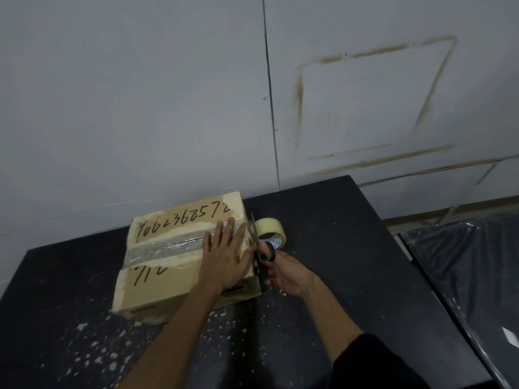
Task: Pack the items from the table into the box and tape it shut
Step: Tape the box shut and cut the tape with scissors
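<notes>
Left hand (pixel 224 254) flat on the taped cardboard box (pixel 179 259) pinning the strip, right hand (pixel 280 269) gripping scissors (pixel 259 248), probably snipping it off the tape roll (pixel 271 231).

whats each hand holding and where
Right hand grips the scissors by their black handles. Left hand holds nothing; it presses flat on the box.

The cardboard box (pixel 174 256) lies closed on the black table, flaps down, a clear tape strip (pixel 165 248) running along its top seam. Handwritten black digits mark the lid. The yellowish tape roll (pixel 271 233) stands on edge just beside the box's right end.
</notes>
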The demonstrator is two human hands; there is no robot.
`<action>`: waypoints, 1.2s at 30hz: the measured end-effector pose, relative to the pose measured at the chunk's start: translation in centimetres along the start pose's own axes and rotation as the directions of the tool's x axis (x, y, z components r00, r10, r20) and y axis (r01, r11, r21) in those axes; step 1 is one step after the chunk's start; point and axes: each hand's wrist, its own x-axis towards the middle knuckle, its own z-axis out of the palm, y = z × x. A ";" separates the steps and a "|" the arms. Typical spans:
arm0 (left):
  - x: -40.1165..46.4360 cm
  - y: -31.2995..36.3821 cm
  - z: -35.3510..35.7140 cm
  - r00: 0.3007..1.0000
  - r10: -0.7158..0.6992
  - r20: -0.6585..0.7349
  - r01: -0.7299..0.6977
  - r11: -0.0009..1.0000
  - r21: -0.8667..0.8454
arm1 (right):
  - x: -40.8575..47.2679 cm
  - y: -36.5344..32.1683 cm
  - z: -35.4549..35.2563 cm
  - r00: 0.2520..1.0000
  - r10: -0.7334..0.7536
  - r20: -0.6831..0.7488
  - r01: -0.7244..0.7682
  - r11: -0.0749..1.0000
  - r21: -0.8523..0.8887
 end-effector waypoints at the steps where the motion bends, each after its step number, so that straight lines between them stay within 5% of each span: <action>1: 0.0 0.0 0.0 1.000 -0.001 -0.001 0.001 1.000 -0.001 | 0.1 -0.1 0.1 1.000 0.000 -0.004 0.000 1.000 -0.002; 36: 0.1 -0.2 0.2 1.000 -0.005 0.007 0.005 1.000 -0.011 | 1.2 -1.5 0.9 0.994 -0.033 -0.102 0.022 0.994 -0.108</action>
